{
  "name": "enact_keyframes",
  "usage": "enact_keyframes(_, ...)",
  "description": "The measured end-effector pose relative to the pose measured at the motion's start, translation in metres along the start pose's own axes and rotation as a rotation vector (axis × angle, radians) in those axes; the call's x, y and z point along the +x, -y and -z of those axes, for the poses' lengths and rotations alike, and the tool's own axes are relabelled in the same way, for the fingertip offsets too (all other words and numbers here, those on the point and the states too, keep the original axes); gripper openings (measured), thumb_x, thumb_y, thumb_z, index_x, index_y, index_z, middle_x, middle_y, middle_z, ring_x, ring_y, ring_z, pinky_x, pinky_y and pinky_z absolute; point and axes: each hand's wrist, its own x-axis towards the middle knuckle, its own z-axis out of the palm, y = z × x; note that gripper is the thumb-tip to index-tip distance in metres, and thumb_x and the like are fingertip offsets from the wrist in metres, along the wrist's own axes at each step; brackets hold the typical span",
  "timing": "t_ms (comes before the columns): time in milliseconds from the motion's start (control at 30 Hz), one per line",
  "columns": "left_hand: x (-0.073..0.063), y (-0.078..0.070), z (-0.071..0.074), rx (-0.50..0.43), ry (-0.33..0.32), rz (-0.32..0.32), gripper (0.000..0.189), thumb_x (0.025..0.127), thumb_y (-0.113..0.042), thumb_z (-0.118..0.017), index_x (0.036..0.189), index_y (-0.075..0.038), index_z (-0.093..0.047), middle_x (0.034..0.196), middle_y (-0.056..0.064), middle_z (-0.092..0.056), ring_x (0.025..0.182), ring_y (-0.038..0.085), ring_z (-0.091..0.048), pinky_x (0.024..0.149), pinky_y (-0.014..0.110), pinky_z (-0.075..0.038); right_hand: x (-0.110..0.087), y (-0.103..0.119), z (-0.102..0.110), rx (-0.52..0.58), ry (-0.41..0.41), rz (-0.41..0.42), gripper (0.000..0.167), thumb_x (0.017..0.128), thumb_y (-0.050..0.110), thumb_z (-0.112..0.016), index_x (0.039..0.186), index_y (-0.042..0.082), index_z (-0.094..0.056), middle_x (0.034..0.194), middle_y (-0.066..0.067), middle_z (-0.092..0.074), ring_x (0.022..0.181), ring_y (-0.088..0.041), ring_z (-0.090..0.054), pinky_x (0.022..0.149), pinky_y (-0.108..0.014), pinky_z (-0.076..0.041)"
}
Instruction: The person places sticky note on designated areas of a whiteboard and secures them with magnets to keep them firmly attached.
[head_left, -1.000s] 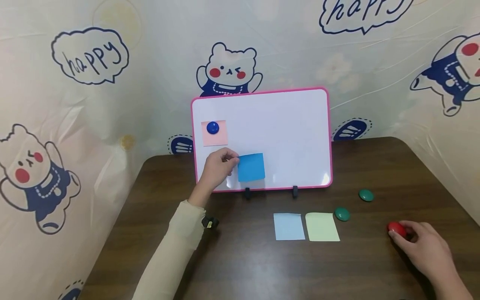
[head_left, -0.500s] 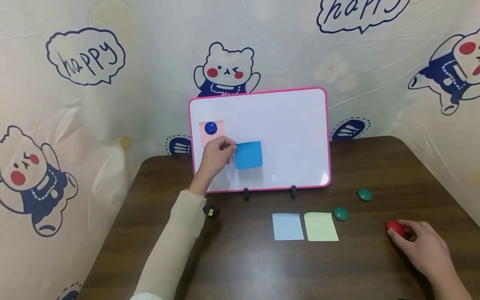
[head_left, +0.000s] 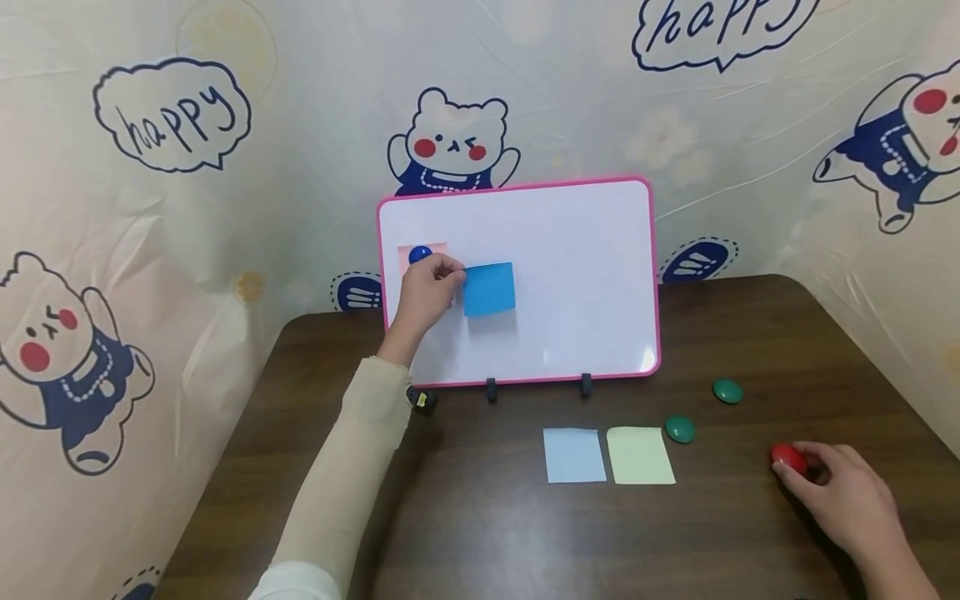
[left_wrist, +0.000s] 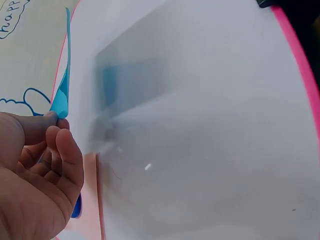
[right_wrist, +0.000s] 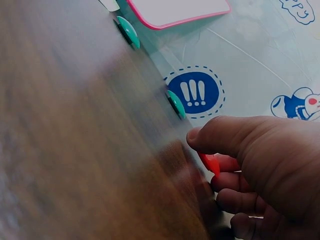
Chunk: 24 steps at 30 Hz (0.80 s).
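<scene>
My left hand (head_left: pixel 426 298) pinches the left edge of a bright blue sticky note (head_left: pixel 490 290) in front of the whiteboard (head_left: pixel 577 275). In the left wrist view that note (left_wrist: pixel 61 95) stands off the board, its shadow falling on the white surface. Behind the hand, a pink note (head_left: pixel 405 257) is on the board under a round blue magnet (head_left: pixel 420 253). Over at the right side of the table, my right hand (head_left: pixel 847 492) holds a round red magnet (head_left: pixel 787 457) between thumb and fingers. The right wrist view shows the red magnet (right_wrist: pixel 210 162) partly covered by the hand.
A pale blue note (head_left: pixel 574 456) and a pale green note (head_left: pixel 641 456) lie side by side on the brown table (head_left: pixel 480 533). Two green magnets (head_left: pixel 679 429) are to their right. Black feet (head_left: pixel 491 390) support the pink-framed board; a patterned sheet (head_left: pixel 315 167) hangs behind.
My left hand has risen along the board with the bright blue note, now partly covering the pink note. The right hand stays in place with the red magnet.
</scene>
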Motion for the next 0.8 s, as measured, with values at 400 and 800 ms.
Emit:
enact_keyframes(400, 0.025, -0.004, -0.001, 0.066, -0.046, -0.034, 0.014, 0.101, -0.018, -0.064, 0.108, -0.006, -0.067, 0.102, 0.008, -0.063, 0.094, 0.023, -0.057, 0.084, 0.035, -0.053, 0.0, 0.0, -0.001, 0.005, 0.007, -0.002, 0.048, 0.095, 0.033, -0.071, 0.116, -0.01, -0.061, 0.099, -0.02, -0.056, 0.078, -0.027, -0.053, 0.061, -0.036, -0.037)
enact_keyframes(800, 0.037, -0.007, -0.005, 0.073, -0.063, -0.034, 0.013, 0.103, -0.017, -0.061, 0.106, -0.005, -0.066, 0.101, 0.009, -0.061, 0.096, 0.024, -0.055, 0.084, 0.035, -0.05, -0.001, 0.001, 0.0, 0.005, 0.006, -0.008, 0.049, 0.095, 0.034, -0.071, 0.117, -0.009, -0.062, 0.1, -0.02, -0.056, 0.078, -0.026, -0.053, 0.062, -0.037, -0.037)
